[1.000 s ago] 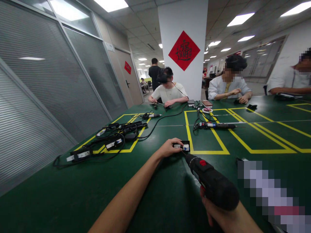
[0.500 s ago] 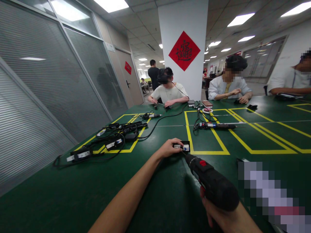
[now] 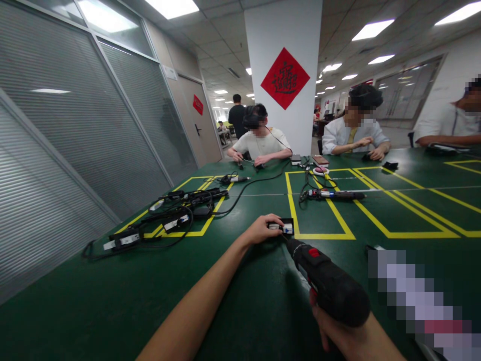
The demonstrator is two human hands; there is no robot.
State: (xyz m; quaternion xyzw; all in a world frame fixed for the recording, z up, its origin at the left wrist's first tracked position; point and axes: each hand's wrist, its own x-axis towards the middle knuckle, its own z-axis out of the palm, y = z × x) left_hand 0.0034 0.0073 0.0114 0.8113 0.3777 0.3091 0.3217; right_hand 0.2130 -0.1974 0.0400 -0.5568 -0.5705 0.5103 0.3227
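Observation:
My left hand (image 3: 265,228) grips a small black case (image 3: 289,221) with white and blue parts inside, holding it down on the green table. In my right hand (image 3: 323,321) is a black cordless drill (image 3: 326,283) with a red switch on top. The drill's chuck points away from me, and its thin bit reaches the near edge of the case beside my left fingertips. Whether the bit touches a screw is too small to tell. My right fingers wrap the handle, mostly hidden beneath the drill body.
Black power adapters and cables (image 3: 203,200) lie at the left, inside yellow tape outlines. A black pen-shaped electric screwdriver (image 3: 338,195) lies beyond the case. A blurred-out long object (image 3: 417,296) is at the right. Across the green table (image 3: 210,296), several people sit working.

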